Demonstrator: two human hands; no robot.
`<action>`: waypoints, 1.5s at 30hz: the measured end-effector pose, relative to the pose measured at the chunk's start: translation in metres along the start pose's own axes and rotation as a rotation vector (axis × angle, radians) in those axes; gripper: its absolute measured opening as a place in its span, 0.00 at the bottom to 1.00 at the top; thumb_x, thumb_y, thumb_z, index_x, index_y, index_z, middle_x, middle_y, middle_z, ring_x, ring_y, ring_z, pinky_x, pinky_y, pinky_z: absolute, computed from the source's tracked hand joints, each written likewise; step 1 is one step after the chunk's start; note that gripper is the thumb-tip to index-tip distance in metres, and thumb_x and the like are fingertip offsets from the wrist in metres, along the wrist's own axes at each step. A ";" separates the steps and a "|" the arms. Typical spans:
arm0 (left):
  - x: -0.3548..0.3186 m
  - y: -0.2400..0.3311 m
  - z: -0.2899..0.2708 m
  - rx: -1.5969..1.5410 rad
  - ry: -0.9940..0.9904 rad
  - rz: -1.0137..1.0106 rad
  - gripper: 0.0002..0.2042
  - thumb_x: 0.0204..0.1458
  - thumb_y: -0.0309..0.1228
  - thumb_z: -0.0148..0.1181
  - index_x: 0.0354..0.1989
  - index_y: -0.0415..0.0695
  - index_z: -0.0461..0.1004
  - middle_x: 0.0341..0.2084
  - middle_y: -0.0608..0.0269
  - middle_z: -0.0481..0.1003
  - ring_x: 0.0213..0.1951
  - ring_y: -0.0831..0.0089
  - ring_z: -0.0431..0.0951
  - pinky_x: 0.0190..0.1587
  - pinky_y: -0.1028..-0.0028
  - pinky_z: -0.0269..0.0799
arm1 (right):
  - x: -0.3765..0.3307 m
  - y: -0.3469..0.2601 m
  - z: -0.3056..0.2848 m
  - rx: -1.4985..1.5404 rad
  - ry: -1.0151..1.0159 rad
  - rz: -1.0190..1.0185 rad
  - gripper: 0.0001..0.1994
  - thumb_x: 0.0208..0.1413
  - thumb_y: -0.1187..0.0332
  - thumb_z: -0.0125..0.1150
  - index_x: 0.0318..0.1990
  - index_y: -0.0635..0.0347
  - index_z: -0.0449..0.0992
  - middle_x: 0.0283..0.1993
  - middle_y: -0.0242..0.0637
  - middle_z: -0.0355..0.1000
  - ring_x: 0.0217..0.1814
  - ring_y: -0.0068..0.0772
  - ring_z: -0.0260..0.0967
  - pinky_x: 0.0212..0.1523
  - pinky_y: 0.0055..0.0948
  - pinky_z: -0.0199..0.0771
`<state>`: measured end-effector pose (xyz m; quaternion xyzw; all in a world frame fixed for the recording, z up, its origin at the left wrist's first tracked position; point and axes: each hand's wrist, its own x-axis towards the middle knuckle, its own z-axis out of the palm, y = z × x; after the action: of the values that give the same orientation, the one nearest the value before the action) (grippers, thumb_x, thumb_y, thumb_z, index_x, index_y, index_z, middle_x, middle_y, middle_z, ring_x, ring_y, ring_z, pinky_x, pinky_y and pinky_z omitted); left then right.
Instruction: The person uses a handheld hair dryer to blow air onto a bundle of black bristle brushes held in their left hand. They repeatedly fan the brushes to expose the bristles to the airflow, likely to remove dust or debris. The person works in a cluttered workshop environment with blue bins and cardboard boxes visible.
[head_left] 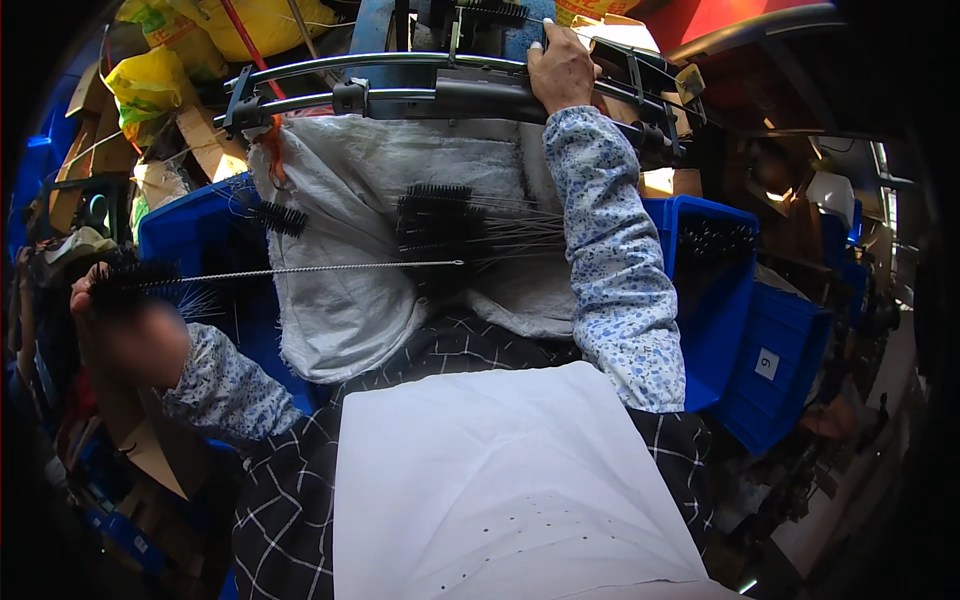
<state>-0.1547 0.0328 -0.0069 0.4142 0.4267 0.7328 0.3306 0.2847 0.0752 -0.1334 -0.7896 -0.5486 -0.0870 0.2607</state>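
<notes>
Two hands are at work, one at each side of the frame. At the far left edge, about mid-height, the left hand [125,335] is blurred but closed around the bristle end of a long bottle brush [300,271]; its black bristles bunch at the fist and its thin twisted-wire stem runs level to the right, ending near the frame's centre over a grey-white woven sack [350,290]. Behind the stem, left of centre, sits a blue plastic crate [190,225], and a single black brush head [282,217] pokes up near the sack's left side. In the upper left corner lie yellow plastic bags [150,85] and scraps of brown cardboard [205,140]. On the sack at centre rests a bundle of brushes [445,220], black heads to the left and wire stems fanning to the right, just above the tip of the held brush. Along the top, curved dark metal bars [400,85] of a machine cross the frame. At top centre-right the right hand [562,68] is clenched over those bars, its flower-print sleeve [615,270] running down toward the lap. A white cloth [500,470] covers the lap at lower centre, over checked dark fabric. To the right stand more blue crates [745,340]
</notes>
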 end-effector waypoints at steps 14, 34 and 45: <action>-0.007 0.008 0.014 -0.013 -0.050 -0.014 0.10 0.53 0.34 0.41 0.33 0.39 0.65 0.28 0.65 0.65 0.34 0.76 0.66 0.39 0.77 0.63 | 0.004 -0.060 0.000 0.001 -0.069 0.083 0.16 0.45 0.67 0.46 0.43 0.58 0.67 0.39 0.39 0.67 0.41 0.40 0.64 0.40 0.45 0.60; -0.008 -0.026 0.020 -0.242 -0.094 -0.099 0.08 0.49 0.27 0.48 0.35 0.37 0.67 0.33 0.59 0.70 0.35 0.71 0.71 0.38 0.75 0.69 | 0.019 0.046 -0.020 0.017 -0.185 0.013 0.16 0.46 0.60 0.49 0.44 0.51 0.69 0.44 0.40 0.66 0.46 0.38 0.64 0.44 0.47 0.59; -0.039 -0.065 0.083 -0.232 -0.289 -0.289 0.06 0.52 0.30 0.46 0.34 0.41 0.66 0.27 0.66 0.69 0.29 0.82 0.69 0.31 0.85 0.66 | 0.024 0.058 -0.100 0.068 -0.461 -0.067 0.14 0.52 0.58 0.45 0.42 0.50 0.70 0.40 0.39 0.69 0.42 0.36 0.66 0.42 0.30 0.64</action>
<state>-0.0556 0.0560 -0.0536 0.4088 0.3428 0.6549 0.5352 0.3621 0.0293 -0.0569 -0.7607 -0.6221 0.1057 0.1521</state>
